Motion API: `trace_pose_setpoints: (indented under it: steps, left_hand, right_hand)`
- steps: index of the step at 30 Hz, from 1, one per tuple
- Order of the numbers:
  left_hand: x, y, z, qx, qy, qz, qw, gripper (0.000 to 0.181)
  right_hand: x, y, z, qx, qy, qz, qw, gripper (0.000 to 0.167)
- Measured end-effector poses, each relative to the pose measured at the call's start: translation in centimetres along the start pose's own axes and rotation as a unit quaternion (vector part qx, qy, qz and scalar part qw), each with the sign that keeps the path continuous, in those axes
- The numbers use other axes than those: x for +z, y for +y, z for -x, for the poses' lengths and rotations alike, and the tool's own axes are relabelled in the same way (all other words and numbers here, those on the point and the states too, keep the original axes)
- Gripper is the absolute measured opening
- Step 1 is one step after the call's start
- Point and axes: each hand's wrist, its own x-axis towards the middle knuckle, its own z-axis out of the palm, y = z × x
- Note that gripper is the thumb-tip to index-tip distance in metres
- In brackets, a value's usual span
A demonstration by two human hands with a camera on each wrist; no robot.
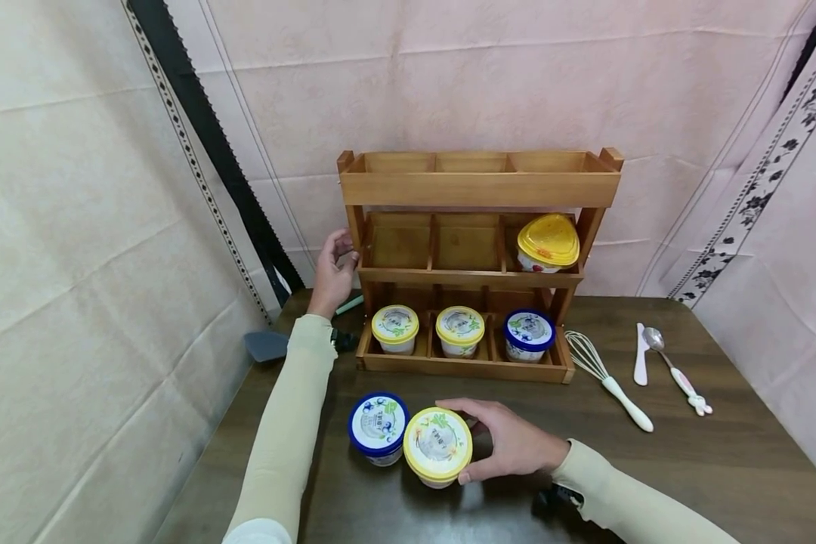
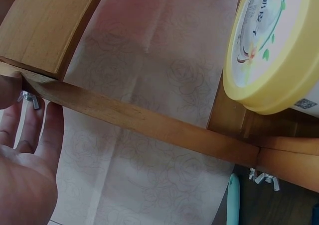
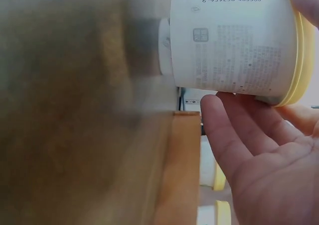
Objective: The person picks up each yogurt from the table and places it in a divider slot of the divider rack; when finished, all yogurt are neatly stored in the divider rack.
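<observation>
A yellow-lidded tub (image 1: 438,446) is at the front of the table, and my right hand (image 1: 510,442) grips it from the right side. In the right wrist view its white printed wall (image 3: 232,46) and barcode show; whether its base touches the table I cannot tell. Close on its left stands a blue-lidded tub (image 1: 378,425). At the left upright of a wooden rack (image 1: 479,190), my left hand (image 1: 333,276) touches the wood. Its fingers (image 2: 35,123) look fairly straight beside a wing nut (image 2: 30,99) in the left wrist view.
The rack's bottom shelf holds two yellow-lidded tubs (image 1: 460,329) and a blue-lidded one (image 1: 529,332). A tub with a yellow domed lid (image 1: 548,240) sits on the middle shelf. Rightward lie a whisk (image 1: 608,378), a knife (image 1: 641,355) and a spoon (image 1: 676,370); leftward, a grey-blue spatula (image 1: 267,345).
</observation>
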Motion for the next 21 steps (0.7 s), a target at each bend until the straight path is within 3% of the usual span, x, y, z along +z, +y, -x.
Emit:
trace_pose_setpoints:
  steps: [5,14,21]
  left_hand:
    - [-0.2,0.9,0.4,-0.003,-0.003,-0.003,1.0,0.046]
    - [0.0,0.7,0.3,-0.008,0.002,-0.01,0.9999,0.046]
    - [-0.5,-2.2,-0.7,0.023,-0.003,-0.006,0.9997,0.043]
  right_hand:
    - [-1.1,-0.6,-0.1,-0.001,0.022,0.016,0.9996,0.092]
    - [-3.5,-1.8,-0.6,0.001,0.074,0.021,0.997,0.093]
    - [-5.6,-2.7,-0.8,0.023,0.111,0.043,0.9926,0.091]
